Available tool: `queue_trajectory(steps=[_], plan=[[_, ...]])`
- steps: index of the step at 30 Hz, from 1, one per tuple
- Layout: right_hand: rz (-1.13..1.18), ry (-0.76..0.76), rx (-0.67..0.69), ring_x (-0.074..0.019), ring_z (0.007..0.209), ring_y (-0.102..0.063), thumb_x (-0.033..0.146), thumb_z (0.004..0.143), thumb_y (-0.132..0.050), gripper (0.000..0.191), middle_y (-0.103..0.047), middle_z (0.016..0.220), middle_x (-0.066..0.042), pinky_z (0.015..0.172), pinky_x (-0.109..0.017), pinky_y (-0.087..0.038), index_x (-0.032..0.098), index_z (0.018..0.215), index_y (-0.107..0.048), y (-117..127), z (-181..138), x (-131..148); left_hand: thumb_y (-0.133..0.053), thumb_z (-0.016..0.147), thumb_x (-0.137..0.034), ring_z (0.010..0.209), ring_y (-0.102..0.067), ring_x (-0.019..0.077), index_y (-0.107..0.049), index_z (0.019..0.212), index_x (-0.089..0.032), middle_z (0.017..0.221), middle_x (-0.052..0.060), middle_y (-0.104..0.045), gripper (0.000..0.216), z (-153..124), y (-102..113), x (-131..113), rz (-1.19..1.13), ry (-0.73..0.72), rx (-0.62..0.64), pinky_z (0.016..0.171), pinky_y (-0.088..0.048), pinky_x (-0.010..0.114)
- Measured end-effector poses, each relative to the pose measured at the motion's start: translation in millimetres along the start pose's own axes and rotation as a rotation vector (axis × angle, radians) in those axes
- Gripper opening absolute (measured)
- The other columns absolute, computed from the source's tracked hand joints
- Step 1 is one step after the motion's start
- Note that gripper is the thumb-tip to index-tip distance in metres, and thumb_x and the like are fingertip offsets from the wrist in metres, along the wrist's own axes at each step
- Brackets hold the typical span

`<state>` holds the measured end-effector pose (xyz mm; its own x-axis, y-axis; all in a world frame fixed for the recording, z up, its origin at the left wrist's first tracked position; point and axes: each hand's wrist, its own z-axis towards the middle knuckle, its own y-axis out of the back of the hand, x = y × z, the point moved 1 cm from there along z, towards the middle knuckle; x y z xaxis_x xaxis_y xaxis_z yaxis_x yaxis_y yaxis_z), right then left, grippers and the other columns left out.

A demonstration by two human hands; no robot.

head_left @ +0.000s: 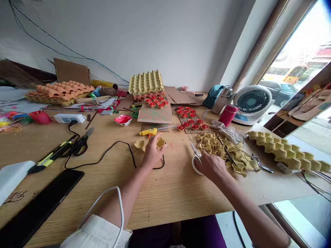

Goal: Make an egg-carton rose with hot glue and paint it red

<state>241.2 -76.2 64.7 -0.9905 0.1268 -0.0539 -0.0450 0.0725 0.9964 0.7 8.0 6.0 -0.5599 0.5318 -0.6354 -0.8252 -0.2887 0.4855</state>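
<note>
My left hand (pixel 152 154) reaches forward over the wooden table (pixel 160 193), its fingers closed round a yellow egg-carton cup (pixel 160 142). A second yellow cup (pixel 139 144) lies just left of it. A yellow glue gun (pixel 148 132) lies beyond, its black cord (pixel 113 148) looping under my left wrist. My right hand (pixel 210 166) rests on the table with its fingers through the white handles of a pair of scissors (pixel 196 155), blades pointing away. A heap of yellow carton scraps (pixel 224 150) lies right beside that hand.
Red painted cups sit on cardboard (pixel 155 113) and on another sheet (pixel 192 124). A bowl of red paint (pixel 123 120), stacked egg trays (pixel 146 82), a fan (pixel 252 103), a cut yellow tray (pixel 284 150), black scissors (pixel 81 143) and a dark tablet (pixel 38 206) surround the hands.
</note>
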Motion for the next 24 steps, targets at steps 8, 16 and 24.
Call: queue_trajectory(steps=[8, 16, 24], plan=[[0.034, 0.227, 0.049, -0.0286, 0.083, -0.076, 0.049, 0.095, -0.054, 0.032, -0.078, 0.089, -0.011, 0.062, -0.03, -0.042, 0.02, 0.097, -0.069, -3.4, 0.8, 14.1, -0.067, 0.084, -0.012, 0.121, -0.065, 0.029, -0.058, 0.126, -0.019, 0.124, 0.013, -0.068, 0.044, -3.0, 1.9, -10.7, 0.052, -0.065, 0.09, 0.105, -0.054, 0.047], [0.027, 0.18, 0.032, -0.0322, 0.094, -0.075, 0.049, 0.096, -0.054, 0.038, -0.077, 0.098, -0.016, 0.07, -0.033, -0.047, 0.016, 0.106, -0.068, -4.1, 59.1, 8.6, -0.07, 0.083, -0.008, 0.125, -0.062, 0.0283, -0.055, 0.135, -0.022, 0.13, 0.011, -0.065, 0.056, -21.7, -4.1, -42.3, 0.108, -0.174, 0.422, 0.106, -0.053, 0.046], [0.122, 0.242, 0.028, -0.0245, 0.094, -0.072, 0.047, 0.094, -0.06, 0.029, -0.074, 0.107, -0.008, 0.067, -0.03, -0.042, 0.019, 0.101, -0.064, -8.9, 54.1, -3.1, -0.085, 0.076, -0.019, 0.125, -0.061, 0.0321, -0.05, 0.141, -0.024, 0.133, 0.012, -0.063, 0.074, -26.3, -2.2, -56.7, 0.142, -0.055, 0.553, 0.108, -0.051, 0.051]])
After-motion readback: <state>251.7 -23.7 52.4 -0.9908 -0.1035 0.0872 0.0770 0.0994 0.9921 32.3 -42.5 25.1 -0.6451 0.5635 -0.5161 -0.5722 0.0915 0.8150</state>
